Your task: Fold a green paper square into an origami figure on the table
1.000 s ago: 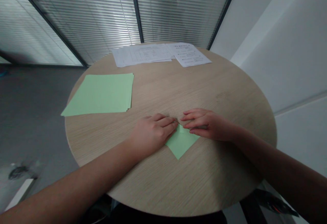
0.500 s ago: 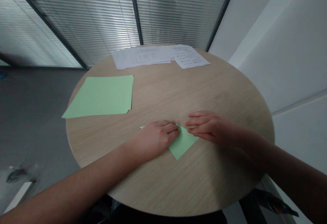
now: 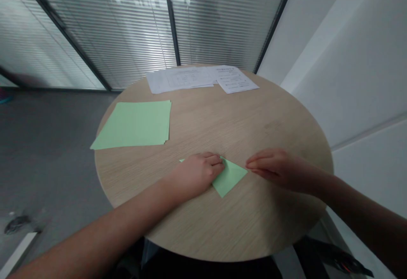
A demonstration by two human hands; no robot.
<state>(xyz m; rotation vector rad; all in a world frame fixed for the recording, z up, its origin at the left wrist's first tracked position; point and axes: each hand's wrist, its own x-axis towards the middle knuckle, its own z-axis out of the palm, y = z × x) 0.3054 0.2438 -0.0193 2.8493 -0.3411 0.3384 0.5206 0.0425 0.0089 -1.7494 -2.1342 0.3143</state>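
A folded piece of green paper (image 3: 229, 178) lies on the round wooden table, with pointed corners to the right and toward me. My left hand (image 3: 201, 171) rests on its left part with fingers curled over it, pressing it down; a small green tip shows beyond the knuckles. What lies under that palm is hidden. At the paper's right corner is my right hand (image 3: 270, 165), its fingers drawn together and the tips just beside the corner. Nothing shows between those fingers, and whether they touch the paper is hard to tell.
A stack of green paper sheets (image 3: 140, 124) lies at the table's left, one corner reaching the edge. White printed sheets (image 3: 184, 77) lie along the far side of the table (image 3: 216, 118). Behind stand glass panels with blinds (image 3: 127, 29); a white wall (image 3: 349, 58) rises on the right.
My right hand has slid right, off the paper to its corner, and its spread fingers have come together. My left hand stays on the paper. The whole view has shifted slightly.
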